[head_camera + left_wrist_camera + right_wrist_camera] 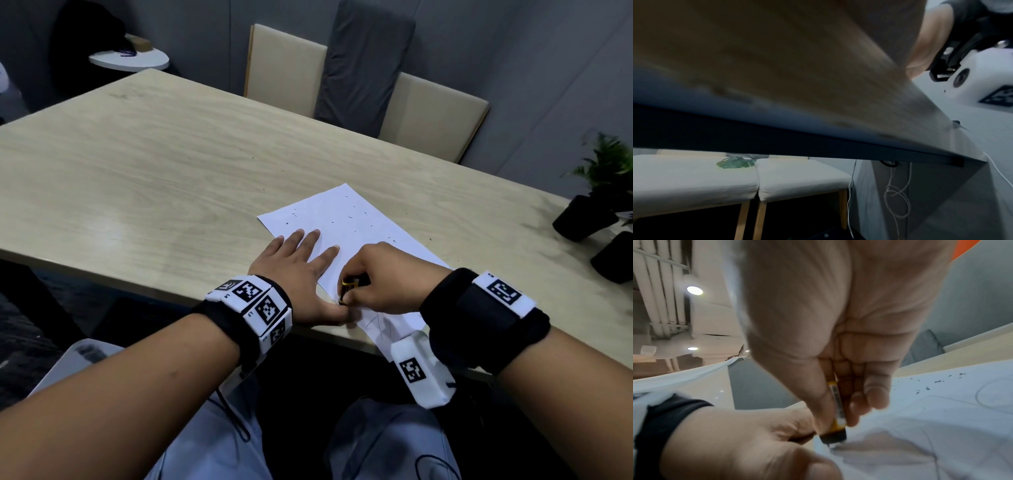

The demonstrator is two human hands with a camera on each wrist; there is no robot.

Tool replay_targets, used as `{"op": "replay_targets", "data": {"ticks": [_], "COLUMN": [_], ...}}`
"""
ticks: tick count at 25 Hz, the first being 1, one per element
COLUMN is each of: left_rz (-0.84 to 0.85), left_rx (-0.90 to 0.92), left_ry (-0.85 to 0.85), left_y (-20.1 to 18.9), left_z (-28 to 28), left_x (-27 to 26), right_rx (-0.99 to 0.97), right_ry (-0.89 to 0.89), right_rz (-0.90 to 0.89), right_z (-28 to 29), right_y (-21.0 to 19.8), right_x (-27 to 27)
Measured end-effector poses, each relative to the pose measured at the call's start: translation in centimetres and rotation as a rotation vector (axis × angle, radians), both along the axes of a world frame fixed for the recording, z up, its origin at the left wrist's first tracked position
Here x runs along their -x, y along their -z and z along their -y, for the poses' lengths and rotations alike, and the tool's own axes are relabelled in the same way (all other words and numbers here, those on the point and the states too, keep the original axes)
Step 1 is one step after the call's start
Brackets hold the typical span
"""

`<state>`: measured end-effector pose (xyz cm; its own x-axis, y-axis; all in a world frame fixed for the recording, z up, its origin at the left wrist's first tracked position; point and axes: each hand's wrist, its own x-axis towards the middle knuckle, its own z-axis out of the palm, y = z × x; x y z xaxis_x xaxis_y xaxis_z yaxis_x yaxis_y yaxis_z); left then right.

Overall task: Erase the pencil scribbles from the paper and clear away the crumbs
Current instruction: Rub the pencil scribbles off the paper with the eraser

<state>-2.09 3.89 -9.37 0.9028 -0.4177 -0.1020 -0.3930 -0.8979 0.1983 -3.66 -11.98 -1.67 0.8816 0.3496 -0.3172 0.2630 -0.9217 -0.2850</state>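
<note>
Head view: the left hand (294, 274) lies flat, fingers spread, pinning the paper (346, 222) at the table (137, 171) edge, at about 5 o'clock on the tabletop. The right hand (383, 277) pinches the yellow-sleeved eraser (347, 289), tip down on the sheet. Dark crumbs (349, 216) dot the paper's 12 o'clock half, while faint pencil lines (376, 322) remain toward 6 o'clock. I'd call it midway: erasing unfinished, crumbs not yet cleared.

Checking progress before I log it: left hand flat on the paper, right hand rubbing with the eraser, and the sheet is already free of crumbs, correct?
Not quite. Dark crumbs are scattered over the paper, as the head view shows. The rest holds: left hand flat, right hand gripping the eraser.
</note>
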Motion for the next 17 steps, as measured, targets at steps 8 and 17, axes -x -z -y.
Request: {"op": "replay_targets", "data": {"ticks": [8,17], "left_rz": [0.009,0.009], "left_rx": [-0.017,-0.028], "left_ry": [0.008,0.016], "left_y": [0.0,0.3], "left_z": [0.0,0.0], "left_x": [0.0,-0.3], "right_rx": [0.049,-0.038], "right_ry": [-0.018,0.079], "right_rz": [-0.019,0.102], "right_z": [1.0,1.8], "right_y": [-0.7,1.1], "right_x": [0.2,-1.7]}}
